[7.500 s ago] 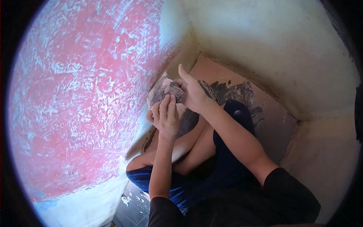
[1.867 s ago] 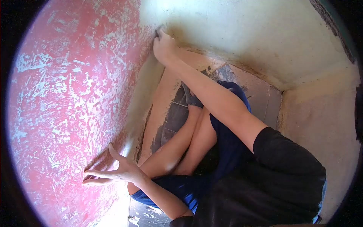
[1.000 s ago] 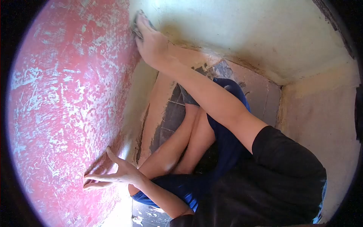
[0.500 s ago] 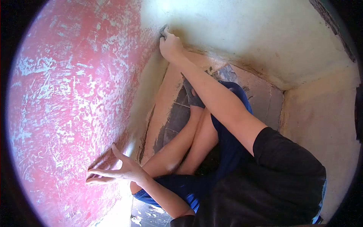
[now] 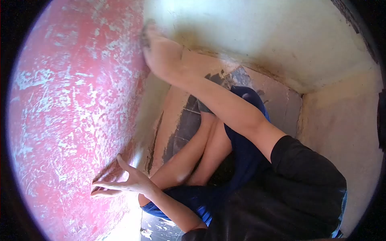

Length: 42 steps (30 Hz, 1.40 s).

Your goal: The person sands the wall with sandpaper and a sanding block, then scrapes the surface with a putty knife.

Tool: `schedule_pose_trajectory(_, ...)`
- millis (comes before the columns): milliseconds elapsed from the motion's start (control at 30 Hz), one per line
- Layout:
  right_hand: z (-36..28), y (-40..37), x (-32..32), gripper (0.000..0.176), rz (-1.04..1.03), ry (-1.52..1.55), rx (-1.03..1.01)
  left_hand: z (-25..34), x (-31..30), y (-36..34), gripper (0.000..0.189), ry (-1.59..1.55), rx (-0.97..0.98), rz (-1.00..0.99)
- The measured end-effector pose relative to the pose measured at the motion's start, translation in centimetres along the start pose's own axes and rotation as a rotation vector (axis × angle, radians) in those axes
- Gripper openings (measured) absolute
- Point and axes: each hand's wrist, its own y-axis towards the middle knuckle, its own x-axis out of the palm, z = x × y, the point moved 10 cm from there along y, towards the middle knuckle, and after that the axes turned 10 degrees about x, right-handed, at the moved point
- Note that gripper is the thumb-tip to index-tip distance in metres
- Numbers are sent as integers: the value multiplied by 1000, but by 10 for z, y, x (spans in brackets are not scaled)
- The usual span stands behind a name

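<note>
A wall of worn red paint with pale scuffed patches [image 5: 76,120] rises on the left. My right hand [image 5: 164,54] is at the wall's upper right edge, smeared by motion. In its fingers is a small dark grey piece [image 5: 145,40], which looks like sandpaper; blur hides its edges. Lower down, my left hand [image 5: 126,180] has its fingers spread, with the fingertips against or very close to the red surface. Nothing shows in that hand.
A pale wall [image 5: 257,36] meets the red one at a corner. Below are my crossed legs [image 5: 193,148], dark floor tiles [image 5: 187,124] and a stained strip along the wall's foot [image 5: 171,108]. Another plain wall [image 5: 341,132] stands at the right.
My right hand has swept left and slightly down from the corner onto the red wall, with the grey piece in its fingers. My left hand has hardly moved.
</note>
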Motion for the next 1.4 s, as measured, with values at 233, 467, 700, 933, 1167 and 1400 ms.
schedule_pose_trajectory(233,36,23,12,57,-126,127,155,-5,-3,-2,110,1,17,98)
schedule_pose_trajectory(467,-12,-4,-14,54,209,27,-192,-6,1,-1,111,0,-24,65)
schedule_pose_trajectory(700,-3,5,1,62,148,31,-26,-5,-1,0,111,-3,-18,72)
schedule_pose_trajectory(933,91,45,23,29,1,-29,238,-2,-8,3,92,82,-72,36)
schedule_pose_trajectory(1167,139,25,4,11,-112,821,601,44,-1,-17,30,-510,-5,102)
schedule_pose_trajectory(1400,69,-16,-10,23,-606,1140,640,84,86,-65,17,-1191,-497,-498)
